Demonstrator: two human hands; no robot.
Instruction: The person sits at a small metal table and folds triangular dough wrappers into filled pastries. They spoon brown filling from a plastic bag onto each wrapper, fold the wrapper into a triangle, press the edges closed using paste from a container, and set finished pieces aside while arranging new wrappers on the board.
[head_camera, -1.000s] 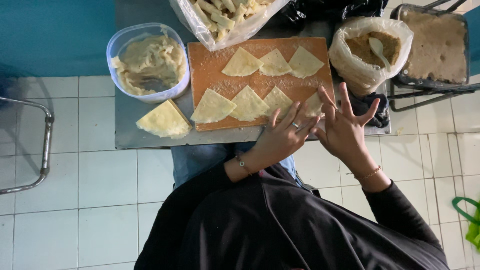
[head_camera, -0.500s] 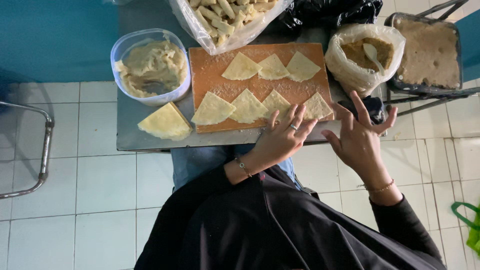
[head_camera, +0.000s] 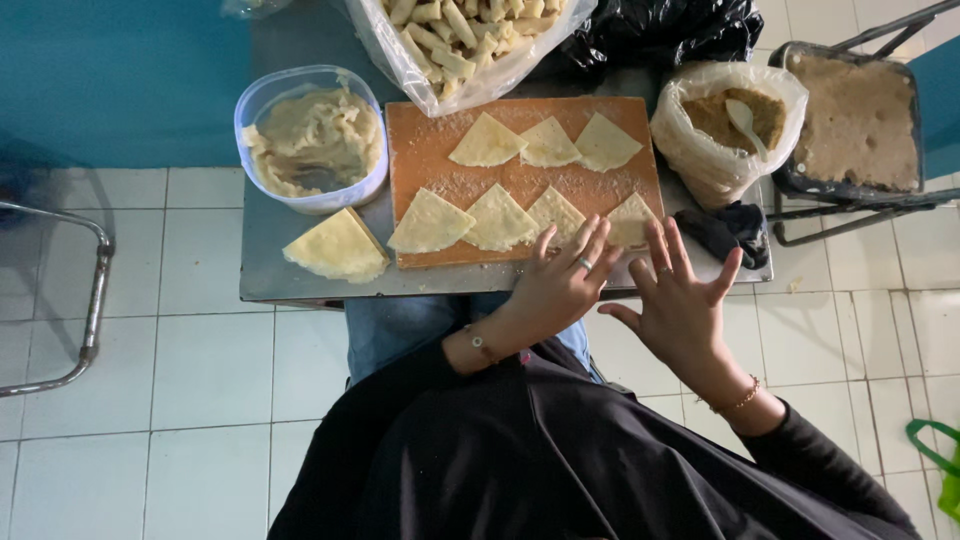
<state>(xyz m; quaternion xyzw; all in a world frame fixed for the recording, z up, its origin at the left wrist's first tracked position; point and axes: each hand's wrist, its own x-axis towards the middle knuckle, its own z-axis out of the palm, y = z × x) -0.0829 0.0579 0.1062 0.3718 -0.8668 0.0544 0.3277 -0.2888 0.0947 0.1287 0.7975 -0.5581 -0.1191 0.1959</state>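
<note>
- Plainly, the left hand (head_camera: 560, 285) lay flat and spread at the near edge of the orange cutting board (head_camera: 430, 150), its fingertips reaching onto the board beside the nearest triangular wrapper (head_camera: 632, 220); it gripped nothing.
- The right hand (head_camera: 683, 310) hovered just right of the left one, fingers fanned wide and palm empty, its fingertips at the board's near right corner, close to that same wrapper; whether they touched it could not be told.
- Seven triangular wrappers lay on the floured board: three along the far side and four along the near side.
- A stack of wrappers (head_camera: 337, 247) sat off the board's near left corner on the metal table (head_camera: 265, 270).
- A clear tub of pale mash (head_camera: 312, 140) stood left of the board.
- A bag of brown filling (head_camera: 725, 125) with a white spoon stood right of the board, a dark cloth (head_camera: 725, 228) just near of it.
- A bag of rolled pieces (head_camera: 465, 35) lay beyond the board's far edge.
</note>
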